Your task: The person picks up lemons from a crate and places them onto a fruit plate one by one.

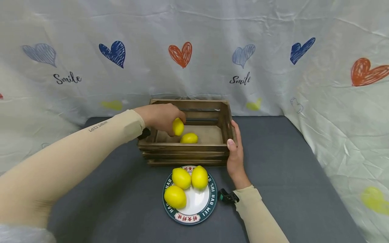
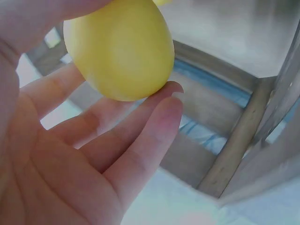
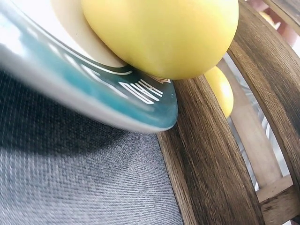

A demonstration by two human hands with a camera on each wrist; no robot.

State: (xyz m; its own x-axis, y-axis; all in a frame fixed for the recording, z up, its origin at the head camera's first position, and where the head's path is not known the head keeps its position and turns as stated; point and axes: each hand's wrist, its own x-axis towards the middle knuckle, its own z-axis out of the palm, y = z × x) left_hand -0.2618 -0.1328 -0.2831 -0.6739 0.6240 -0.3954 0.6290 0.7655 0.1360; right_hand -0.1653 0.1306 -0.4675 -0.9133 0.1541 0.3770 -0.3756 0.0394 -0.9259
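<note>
Lemon (image 1: 178,127), smooth, yellow, oval, is pointing lengthwise twelve-to-six, left hand (image 1: 162,117) pinching it, outstretched right hand (image 1: 236,158) touching a brown slatted wooden crate (image 1: 186,149) at three o'clock.

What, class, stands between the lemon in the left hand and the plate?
The wooden crate's front wall stands between the held lemon and the plate, though nothing visible blocks the way over it. Three lemons occupy part of the plate.
</note>
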